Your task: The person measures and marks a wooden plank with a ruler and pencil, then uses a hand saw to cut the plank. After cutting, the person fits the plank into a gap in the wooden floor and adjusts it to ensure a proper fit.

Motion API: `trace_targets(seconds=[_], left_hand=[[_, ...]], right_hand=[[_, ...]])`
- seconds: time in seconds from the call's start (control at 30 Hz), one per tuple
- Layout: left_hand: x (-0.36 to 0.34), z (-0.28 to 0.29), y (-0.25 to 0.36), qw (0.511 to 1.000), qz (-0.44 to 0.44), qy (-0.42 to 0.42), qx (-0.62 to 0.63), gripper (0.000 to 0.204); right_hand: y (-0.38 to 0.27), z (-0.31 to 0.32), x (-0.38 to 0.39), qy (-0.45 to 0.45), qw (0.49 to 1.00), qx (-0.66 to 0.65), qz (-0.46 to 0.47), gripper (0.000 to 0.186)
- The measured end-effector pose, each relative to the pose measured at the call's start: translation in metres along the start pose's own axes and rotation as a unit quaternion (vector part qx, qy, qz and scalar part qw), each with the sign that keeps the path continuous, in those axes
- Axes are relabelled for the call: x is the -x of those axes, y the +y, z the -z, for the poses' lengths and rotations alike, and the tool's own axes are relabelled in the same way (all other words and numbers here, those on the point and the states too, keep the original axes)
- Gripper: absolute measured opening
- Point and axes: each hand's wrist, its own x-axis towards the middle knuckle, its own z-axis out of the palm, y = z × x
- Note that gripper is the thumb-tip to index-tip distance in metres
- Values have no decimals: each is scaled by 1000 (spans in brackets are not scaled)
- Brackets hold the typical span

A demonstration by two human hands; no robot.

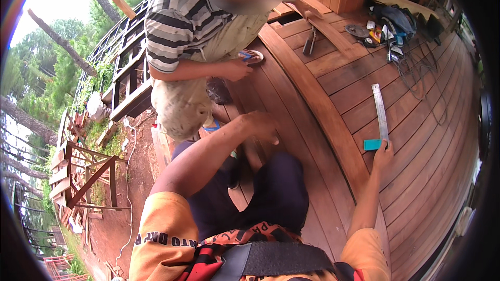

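Note:
My right hand [384,154] grips a try square [380,109] at its corner. Its long metal blade points away from me over the deck boards, and its teal stock [372,144] sticks out to the left. Held above my knees, my left hand [259,126] has nothing visible in it; its fingers are loosely bent and apart, partly turned from view. Across from me, a co-worker in a striped shirt [174,36] has a hand [237,69] by a small round container [253,57] with something blue at its rim.
A raised wooden beam [317,104] curves across the deck [416,177]. At the far right lie a dark bag [396,18], a grey disc [357,31] and tangled cables [424,73]. A dark-handled tool [310,40] rests near the co-worker. Down left, a wooden frame [94,177] stands on red soil.

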Motion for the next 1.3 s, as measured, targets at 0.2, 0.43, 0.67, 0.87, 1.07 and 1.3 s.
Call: trace_targets(seconds=[0.2,0.43,0.67,0.87,1.07,1.3], left_hand=[[-18,-9,-29,998,-8,56,-10,66],[-8,-16,-6,999,-27,39,-3,78],[5,-11,22,998,-29,52,3,76],[-3,-8,1,997,25,67,-8,75],[-6,-7,4,996,14,87,3,78],[-2,-7,8,997,23,78,8,79]], right_hand=[[19,-8,-9,25,999,-33,23,51],[27,-13,-8,36,998,-30,47,50],[21,-12,-7,12,999,-25,39,52],[11,-16,-4,49,997,-40,39,56],[2,-9,-1,48,996,-64,28,58],[3,-10,-1,37,997,-61,22,54]])
